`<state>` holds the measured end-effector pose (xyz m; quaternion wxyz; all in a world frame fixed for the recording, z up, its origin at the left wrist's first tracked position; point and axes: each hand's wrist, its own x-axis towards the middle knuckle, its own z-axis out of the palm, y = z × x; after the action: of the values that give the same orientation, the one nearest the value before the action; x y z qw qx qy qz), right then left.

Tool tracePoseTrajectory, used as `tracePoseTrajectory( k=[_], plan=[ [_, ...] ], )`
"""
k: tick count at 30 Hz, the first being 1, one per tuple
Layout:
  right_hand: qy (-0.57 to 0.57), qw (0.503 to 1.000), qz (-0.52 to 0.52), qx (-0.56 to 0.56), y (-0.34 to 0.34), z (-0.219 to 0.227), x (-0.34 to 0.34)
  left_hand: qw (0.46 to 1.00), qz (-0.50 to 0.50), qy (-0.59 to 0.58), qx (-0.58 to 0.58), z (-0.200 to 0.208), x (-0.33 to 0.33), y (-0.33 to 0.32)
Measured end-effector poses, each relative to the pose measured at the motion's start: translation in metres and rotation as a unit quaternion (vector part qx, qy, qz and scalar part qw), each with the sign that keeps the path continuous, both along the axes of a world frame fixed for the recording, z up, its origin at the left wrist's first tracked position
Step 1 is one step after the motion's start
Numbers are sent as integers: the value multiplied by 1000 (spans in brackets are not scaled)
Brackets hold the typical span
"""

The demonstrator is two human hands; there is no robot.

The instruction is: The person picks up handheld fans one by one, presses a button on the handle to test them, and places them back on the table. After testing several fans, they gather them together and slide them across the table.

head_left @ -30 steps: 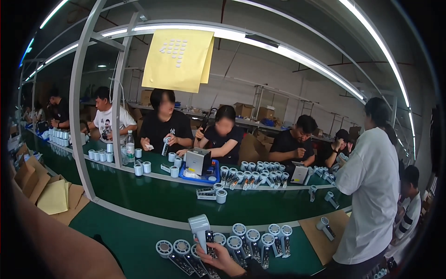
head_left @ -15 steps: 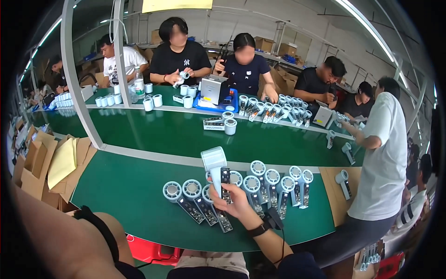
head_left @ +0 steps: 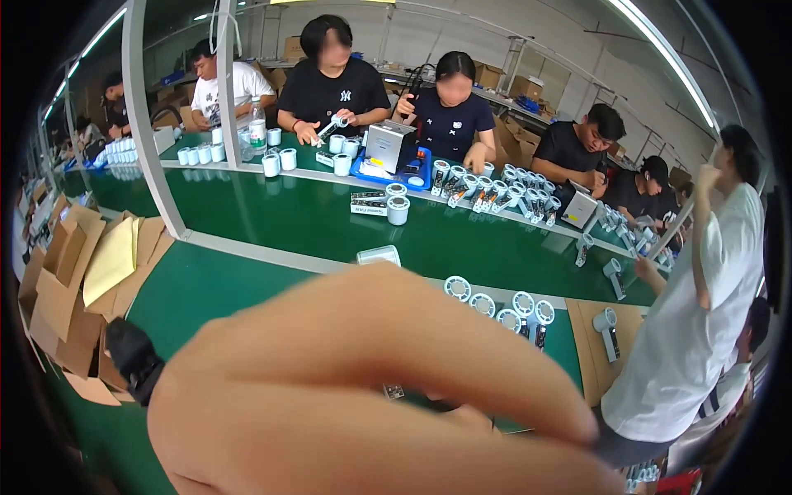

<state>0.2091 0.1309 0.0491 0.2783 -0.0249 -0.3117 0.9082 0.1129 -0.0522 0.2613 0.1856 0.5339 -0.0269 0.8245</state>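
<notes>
My left hand fills the middle of the picture, very close up and slightly blurred. Its fingers reach toward the lower right with a gap between them, and nothing shows in them. A black wristband is at its left. Behind it, the pale blue round head of a handheld fan stands up above the bench. Only a sliver of my right hand shows under my left; its fingers are hidden, but the fan stays raised where that hand gripped it. Several partly covered fans lie just to the right.
Across the green bench, several people work at fans, with a metal box in a blue tray. Cardboard boxes stand at the left. One fan lies on cardboard at right, beside a standing person.
My left hand has come up from the lower left across the view, covering my right hand and many fans. The standing person at right has raised an arm. The view has shifted slightly.
</notes>
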Motion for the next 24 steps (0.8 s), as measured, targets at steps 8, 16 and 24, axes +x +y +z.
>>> tracePoseTrajectory(
  k=[8,16,24],
  plan=[
    [-1,1000,27,9,-2,7,-11,1000,3,-15,-10,0,-6,-13],
    [5,1000,2,-3,-6,3,-5,915,-42,303,262,-21,-67,-41],
    [4,1000,-24,-10,2,-1,-9,897,-292,326,59,-54,-122,50]
  ],
)
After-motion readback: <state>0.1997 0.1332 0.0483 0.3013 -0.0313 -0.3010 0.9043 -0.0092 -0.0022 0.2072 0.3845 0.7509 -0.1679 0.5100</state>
